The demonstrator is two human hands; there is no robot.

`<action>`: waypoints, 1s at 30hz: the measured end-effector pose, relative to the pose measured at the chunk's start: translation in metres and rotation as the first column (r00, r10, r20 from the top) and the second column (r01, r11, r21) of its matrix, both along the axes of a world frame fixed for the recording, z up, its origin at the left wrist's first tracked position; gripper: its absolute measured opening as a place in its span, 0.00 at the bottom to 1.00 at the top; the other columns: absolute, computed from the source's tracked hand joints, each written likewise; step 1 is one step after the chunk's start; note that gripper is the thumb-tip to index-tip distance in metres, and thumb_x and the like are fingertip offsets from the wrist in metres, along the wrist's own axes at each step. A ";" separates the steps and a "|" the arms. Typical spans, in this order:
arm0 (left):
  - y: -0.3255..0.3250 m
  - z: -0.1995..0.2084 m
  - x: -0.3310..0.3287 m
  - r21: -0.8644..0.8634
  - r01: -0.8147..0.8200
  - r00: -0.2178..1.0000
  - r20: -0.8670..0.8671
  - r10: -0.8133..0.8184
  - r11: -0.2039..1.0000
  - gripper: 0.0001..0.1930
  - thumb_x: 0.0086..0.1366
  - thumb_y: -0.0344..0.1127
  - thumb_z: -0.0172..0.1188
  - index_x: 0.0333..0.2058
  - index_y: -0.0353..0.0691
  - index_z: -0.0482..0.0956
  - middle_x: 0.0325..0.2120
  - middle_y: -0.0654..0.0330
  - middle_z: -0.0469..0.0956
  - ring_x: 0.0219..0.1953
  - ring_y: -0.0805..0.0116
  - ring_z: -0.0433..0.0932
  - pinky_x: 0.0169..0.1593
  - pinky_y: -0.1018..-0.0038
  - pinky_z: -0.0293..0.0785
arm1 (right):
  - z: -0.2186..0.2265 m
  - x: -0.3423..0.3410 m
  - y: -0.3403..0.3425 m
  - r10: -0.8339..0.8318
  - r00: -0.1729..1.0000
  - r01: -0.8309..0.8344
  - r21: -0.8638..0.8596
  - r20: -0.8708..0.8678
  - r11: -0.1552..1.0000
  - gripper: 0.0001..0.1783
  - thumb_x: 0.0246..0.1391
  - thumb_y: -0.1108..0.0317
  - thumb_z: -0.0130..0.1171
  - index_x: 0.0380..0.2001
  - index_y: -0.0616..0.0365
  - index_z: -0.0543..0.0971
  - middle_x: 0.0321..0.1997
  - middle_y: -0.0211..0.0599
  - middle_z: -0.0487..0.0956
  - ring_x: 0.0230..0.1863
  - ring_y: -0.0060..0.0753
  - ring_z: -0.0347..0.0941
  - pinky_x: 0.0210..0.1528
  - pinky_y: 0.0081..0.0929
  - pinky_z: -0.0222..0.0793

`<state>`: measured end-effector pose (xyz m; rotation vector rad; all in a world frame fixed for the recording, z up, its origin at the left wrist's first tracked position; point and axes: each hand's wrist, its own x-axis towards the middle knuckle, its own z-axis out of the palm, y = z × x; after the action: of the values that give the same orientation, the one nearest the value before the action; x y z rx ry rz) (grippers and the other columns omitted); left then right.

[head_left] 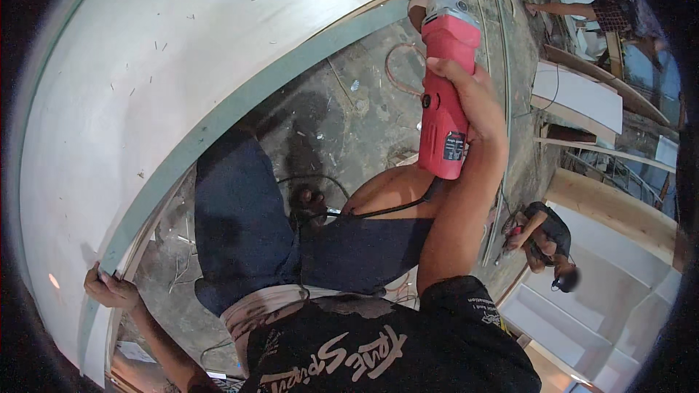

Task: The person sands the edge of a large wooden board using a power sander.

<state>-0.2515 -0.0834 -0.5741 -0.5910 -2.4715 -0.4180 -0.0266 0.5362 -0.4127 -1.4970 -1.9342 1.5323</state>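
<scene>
My right hand [477, 98] is wrapped around the body of a red angle grinder [443, 124], held upright with its metal head at the top. The grinder's brownish disc [417, 13] is at the far end of a grey-green edge strip [218, 115]; whether it touches is hard to tell. That strip runs along the curved-looking side of a large white panel [182, 36]. At the panel's near left end, my left hand [113, 290] grips the strip's edge, fingers bent over it. A black cord [386, 209] trails from the grinder's lower end across my legs.
Small dark slivers [162, 46] lie scattered on the panel. Below is a stained concrete floor [349, 102] with a reddish hose loop [393, 65]. At right, a person [542, 236] crouches by a white cabinet [575, 313]; another person [604, 4] stands at upper right near boards [575, 94].
</scene>
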 end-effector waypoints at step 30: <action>-0.011 -0.004 -0.001 -0.068 -0.008 1.000 -0.007 0.008 0.998 0.23 0.72 0.47 0.41 0.42 0.32 0.78 0.37 0.50 0.77 0.40 0.49 0.73 0.47 0.56 0.67 | 0.000 0.009 -0.002 -0.057 0.998 0.056 -0.083 -0.016 0.995 0.23 0.51 0.60 0.69 0.42 0.62 0.73 0.28 0.37 0.78 0.23 0.29 0.76 0.26 0.26 0.73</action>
<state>-0.2522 -0.0948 -0.5782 -0.6090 -2.4894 -0.3291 -0.0174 0.5342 -0.4128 -1.5510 -1.8231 1.6136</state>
